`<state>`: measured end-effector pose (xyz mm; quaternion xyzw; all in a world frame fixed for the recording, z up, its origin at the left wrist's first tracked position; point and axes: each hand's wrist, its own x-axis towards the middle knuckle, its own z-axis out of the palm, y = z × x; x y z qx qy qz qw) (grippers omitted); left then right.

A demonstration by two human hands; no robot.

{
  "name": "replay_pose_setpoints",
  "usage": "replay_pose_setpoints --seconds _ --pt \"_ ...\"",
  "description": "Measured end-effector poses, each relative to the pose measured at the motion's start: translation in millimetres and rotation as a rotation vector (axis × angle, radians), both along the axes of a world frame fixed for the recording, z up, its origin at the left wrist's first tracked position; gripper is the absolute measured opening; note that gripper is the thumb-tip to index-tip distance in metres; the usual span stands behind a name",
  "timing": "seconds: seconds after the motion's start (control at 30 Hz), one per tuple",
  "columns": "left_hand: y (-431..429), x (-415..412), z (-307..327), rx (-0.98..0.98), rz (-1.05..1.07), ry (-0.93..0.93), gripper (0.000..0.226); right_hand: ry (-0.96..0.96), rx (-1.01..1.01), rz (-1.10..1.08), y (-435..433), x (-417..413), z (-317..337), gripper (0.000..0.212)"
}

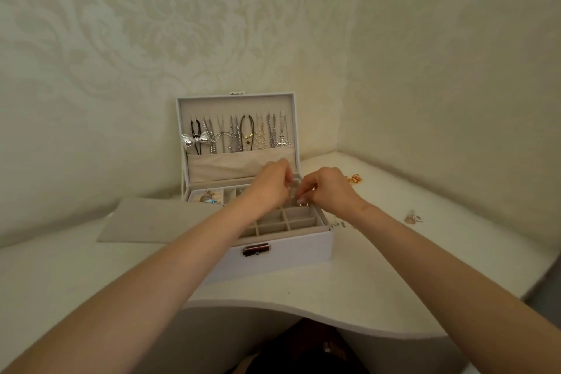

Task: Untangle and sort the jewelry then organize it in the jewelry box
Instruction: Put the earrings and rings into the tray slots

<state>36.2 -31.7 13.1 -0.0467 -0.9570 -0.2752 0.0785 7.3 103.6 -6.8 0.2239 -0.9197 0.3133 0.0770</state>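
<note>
A white jewelry box (291,249) stands open on the table, its lid upright against the wall. Several necklaces (239,135) hang inside the lid, with a silver bow (195,140) at the left. My left hand (271,182) and my right hand (324,188) meet over the box's back compartments, fingers pinched together on a small piece of jewelry (293,194) too tiny to identify. A pendant (208,197) lies in the back-left compartment. The front square compartments (285,222) look bare. My hands hide the middle compartments.
A flat grey insert (145,222) lies on the table left of the box. Loose pieces lie to the right: a gold-orange item (354,179), a small pale piece (412,217) and tiny earrings (338,225) beside the box. Walls close in behind and right.
</note>
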Motion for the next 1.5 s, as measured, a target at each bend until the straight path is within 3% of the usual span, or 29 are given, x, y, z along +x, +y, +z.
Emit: replay_pose_setpoints --seconds 0.2,0.37,0.5,0.57,0.63,0.83,0.9,0.97,1.23,1.5 --pt "-0.3 -12.2 -7.0 -0.161 0.022 0.083 0.024 0.093 0.056 -0.025 -1.0 1.4 -8.7 0.015" --pt "4.5 -9.0 -8.2 -0.295 -0.092 0.099 0.022 0.049 -0.219 -0.185 45.5 -2.6 -0.9 0.01" --pt "23.8 -5.5 -4.4 -0.465 -0.109 0.262 0.023 -0.09 0.133 -0.455 133.0 -15.4 3.2 0.024" --pt "52.5 -5.4 0.6 -0.432 -0.167 0.349 0.016 -0.233 0.192 -0.462 166.5 -19.6 -4.3 0.031" --pt "91.4 -11.1 1.1 -0.317 -0.257 0.284 0.014 -0.29 0.199 -0.417 183.7 -21.4 -12.8 0.035" --pt "190.2 -46.8 -39.4 -0.247 -0.322 -0.085 0.047 -0.218 0.186 -0.411 182.6 -22.6 -28.5 0.026" --pt "204.8 -54.6 -50.8 -0.224 -0.289 -0.118 0.045 -0.208 0.168 -0.432 183.4 -22.5 -30.1 0.017" --pt "212.3 -59.6 -55.5 -0.198 -0.268 -0.109 0.037 -0.218 0.13 -0.446 186.9 -23.3 -31.0 0.024" --pt "211.6 -67.0 -52.2 -0.14 -0.274 -0.089 0.033 -0.341 -0.147 -0.45 195.1 -22.5 -23.8 0.025" --pt "93.7 -53.8 40.3 -0.167 -0.288 -0.017 0.024 -0.28 -0.373 -0.111 122.4 -12.2 36.6 0.008"
